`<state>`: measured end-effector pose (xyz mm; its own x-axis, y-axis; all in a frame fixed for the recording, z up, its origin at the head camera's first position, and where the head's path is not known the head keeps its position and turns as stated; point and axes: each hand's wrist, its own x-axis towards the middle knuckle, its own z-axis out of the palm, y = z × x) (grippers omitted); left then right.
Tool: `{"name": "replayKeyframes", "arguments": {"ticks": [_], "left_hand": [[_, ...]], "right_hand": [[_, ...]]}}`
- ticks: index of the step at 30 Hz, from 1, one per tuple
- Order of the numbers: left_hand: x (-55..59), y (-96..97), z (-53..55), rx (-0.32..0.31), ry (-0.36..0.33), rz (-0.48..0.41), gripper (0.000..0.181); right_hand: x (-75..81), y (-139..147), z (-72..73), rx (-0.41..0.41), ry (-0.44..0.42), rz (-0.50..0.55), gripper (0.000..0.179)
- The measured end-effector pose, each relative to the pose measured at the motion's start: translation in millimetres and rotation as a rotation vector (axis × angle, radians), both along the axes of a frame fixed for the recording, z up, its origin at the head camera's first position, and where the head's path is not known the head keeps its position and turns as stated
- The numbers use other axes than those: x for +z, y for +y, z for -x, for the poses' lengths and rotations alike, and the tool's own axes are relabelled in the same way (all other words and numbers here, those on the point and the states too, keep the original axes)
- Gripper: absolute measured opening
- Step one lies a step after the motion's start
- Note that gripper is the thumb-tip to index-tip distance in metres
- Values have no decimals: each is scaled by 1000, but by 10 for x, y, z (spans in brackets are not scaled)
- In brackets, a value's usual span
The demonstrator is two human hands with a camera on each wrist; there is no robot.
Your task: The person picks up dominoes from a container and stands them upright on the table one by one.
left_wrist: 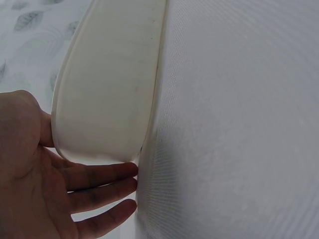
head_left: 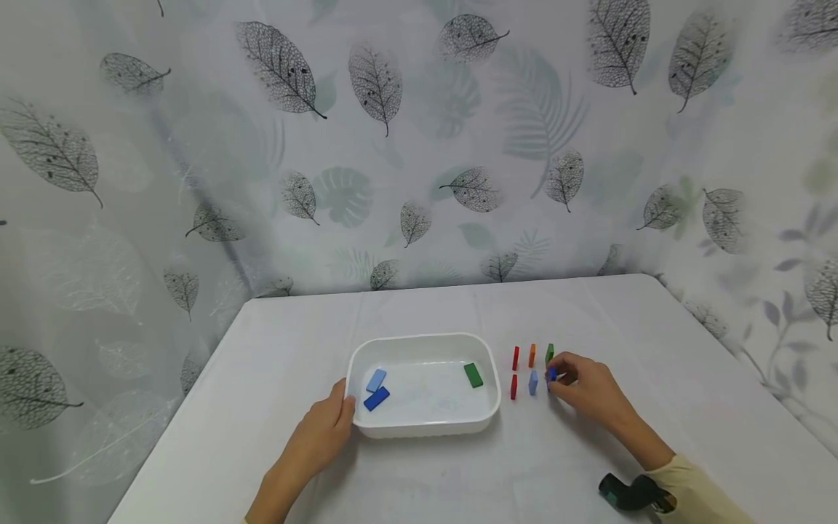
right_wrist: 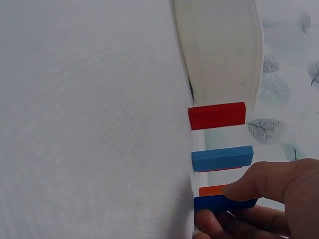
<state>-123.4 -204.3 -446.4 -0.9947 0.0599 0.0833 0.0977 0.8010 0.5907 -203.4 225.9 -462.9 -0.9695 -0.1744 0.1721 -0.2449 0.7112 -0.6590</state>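
My right hand [head_left: 587,386] pinches a dark blue block [right_wrist: 224,203] between thumb and fingers; the block stands on end on the table. Beside it stand a light blue block [head_left: 533,383] and a red block [head_left: 513,387]. Behind these is a second row: a red block [head_left: 516,358], an orange block [head_left: 532,355] and a green block [head_left: 549,352]. My left hand [head_left: 319,428] holds the left end of a white tray [head_left: 425,431], thumb over the rim and the other fingers [left_wrist: 102,174] along the outside wall.
Inside the tray lie a light blue block [head_left: 376,380] and a dark blue block [head_left: 376,399] at the left, and a green block [head_left: 473,375] at the right. A black device [head_left: 631,493] is by the right sleeve. Leaf-patterned cloth [head_left: 419,167] hangs behind the white table [head_left: 419,480].
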Motion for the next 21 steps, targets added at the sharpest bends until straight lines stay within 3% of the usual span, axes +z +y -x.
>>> {"name": "replayKeyframes", "arguments": {"ticks": [14,17,21], "left_hand": [[21,6,-14,9,-10,2,46],[16,5,-13,11,-13,0,47],[15,13,-4,6,-16,-5,48]], "right_hand": [[62,-22,-47,-24,29,-46,32],[89,-48,-84,-73,90,-63,34],[137,-121,-136,-132,261,-47,33]]}}
